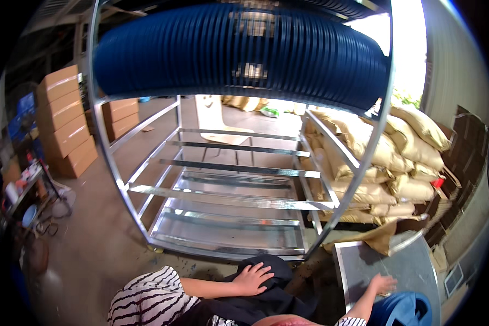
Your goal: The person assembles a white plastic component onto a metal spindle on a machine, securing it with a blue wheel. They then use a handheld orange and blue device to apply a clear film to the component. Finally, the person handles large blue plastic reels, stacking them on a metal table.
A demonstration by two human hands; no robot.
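My left hand lies flat with its fingers spread on my dark-clothed knee. Over the grey-topped table at the lower right, my right hand reaches out with its fingers stretched, holding nothing that I can see. Just below that hand stands a round blue plastic piece with openings in its top, partly cut off by the picture's edge. Whether the hand touches the table or the blue piece, I cannot tell. A long row of blue plastic rings fills the upper shelf of the metal rack in front of me.
The metal rack has bare bars and a low tray. Piled tan sacks stand right, beyond the table. Stacked cartons and a cluttered stand are left. A pale chair stands behind the rack.
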